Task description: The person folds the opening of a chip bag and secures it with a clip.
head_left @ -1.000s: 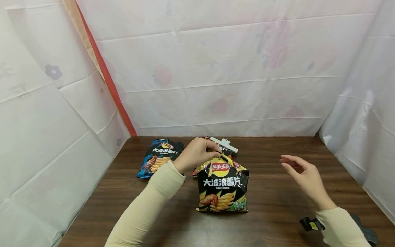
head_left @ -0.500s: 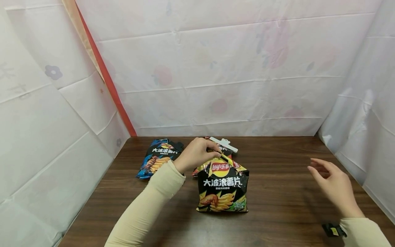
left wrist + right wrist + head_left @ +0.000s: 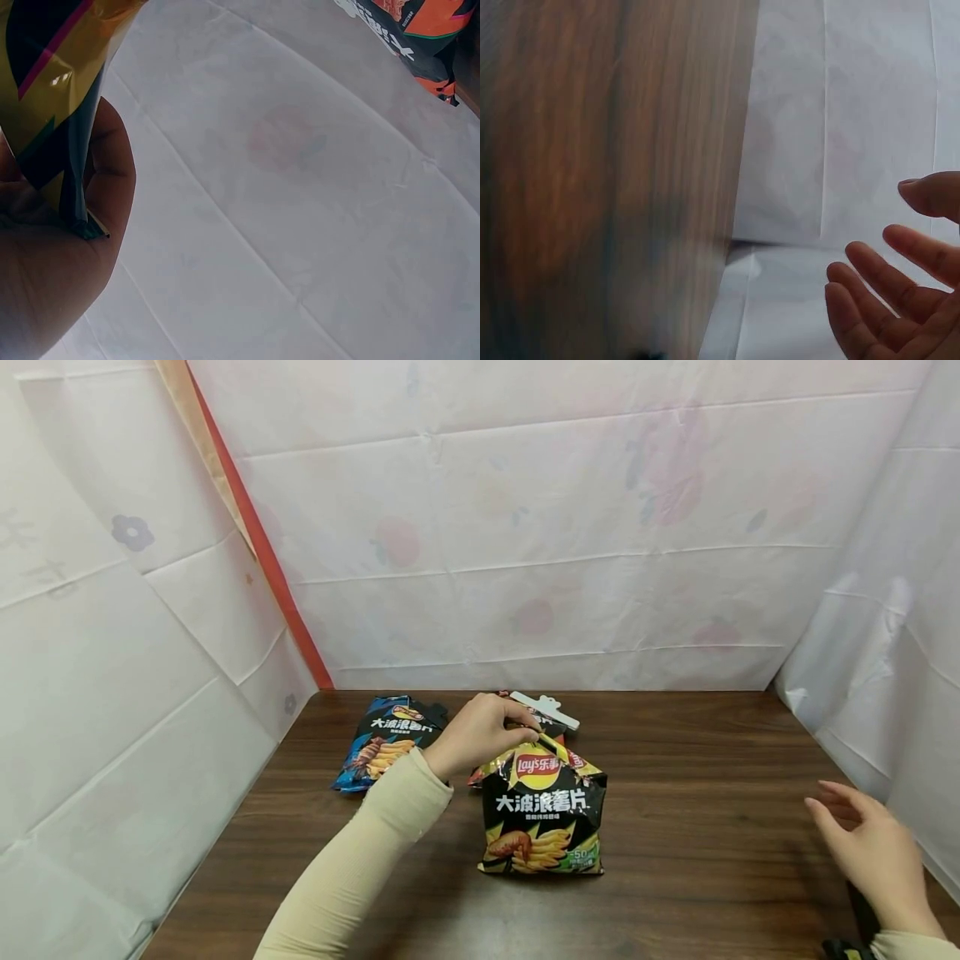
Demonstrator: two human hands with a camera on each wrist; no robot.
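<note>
My left hand [image 3: 480,735] pinches the folded top edge of a black and yellow bag of potato chips [image 3: 543,827], which stands upright on the table in the head view. In the left wrist view the bag's patterned top [image 3: 45,75] runs down between the fingers and thumb. Off to the right, my right hand [image 3: 873,847] is over the table with nothing in it, its fingers loosely bent and spread in the right wrist view. Part of a dark object [image 3: 861,912] shows beside the right wrist, mostly hidden by it.
Behind the left forearm lies a blue and black chip bag [image 3: 386,747] with a black clip [image 3: 431,715] at its top. A red chip bag with a white clip [image 3: 546,710] lies behind the held bag, partly covered. White sheets [image 3: 525,527] enclose the wooden table [image 3: 697,827].
My right hand has moved right and toward the near edge, away from the chip bag. The left hand and the bag it pinches have stayed in place.
</note>
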